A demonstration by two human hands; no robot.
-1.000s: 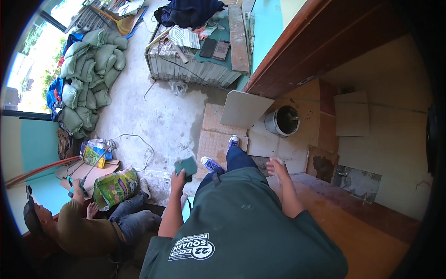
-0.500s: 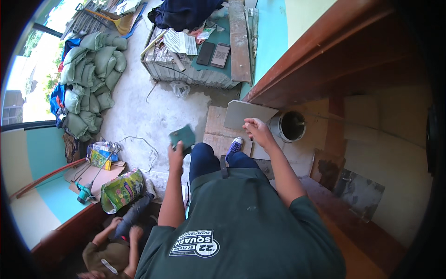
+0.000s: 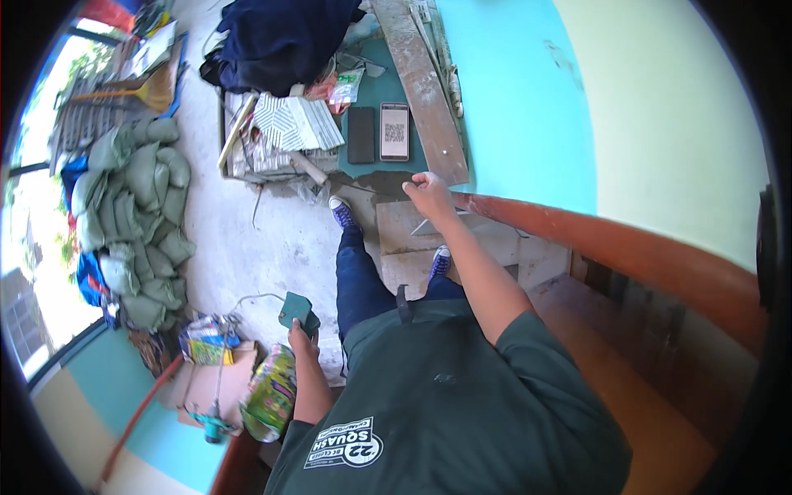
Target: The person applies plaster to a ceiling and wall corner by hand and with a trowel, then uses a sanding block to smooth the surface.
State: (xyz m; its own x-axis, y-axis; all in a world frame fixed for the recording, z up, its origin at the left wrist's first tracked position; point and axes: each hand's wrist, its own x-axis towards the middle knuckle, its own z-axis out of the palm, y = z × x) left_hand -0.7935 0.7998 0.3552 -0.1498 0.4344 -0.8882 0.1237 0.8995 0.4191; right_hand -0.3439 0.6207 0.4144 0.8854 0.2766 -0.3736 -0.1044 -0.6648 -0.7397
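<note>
My left hand [image 3: 304,337] is closed on a small flat dark green case [image 3: 298,310], wallet-like in shape, held low beside my left leg. My right hand [image 3: 429,196] is raised at the near end of a brown wooden plank [image 3: 425,91], fingers curled in; nothing shows in it. Just beyond it, on a cluttered stack with a green top, lie a black phone [image 3: 360,134] and a phone with a lit screen [image 3: 394,132]. Patterned tile-like pieces [image 3: 297,124] and a dark blue cloth [image 3: 276,41] rest there too.
Green filled sacks [image 3: 136,206] are piled at the left. A teal power mixer [image 3: 213,422] and a colourful bag [image 3: 271,392] lie at the lower left. A reddish-brown ledge [image 3: 610,256] runs along the right, below a turquoise wall [image 3: 520,107]. Boards [image 3: 404,227] lie by my feet.
I have stepped forward, and the stack with the phones is closer. My left hand has lowered with the green case. The bucket and the seated person have left view.
</note>
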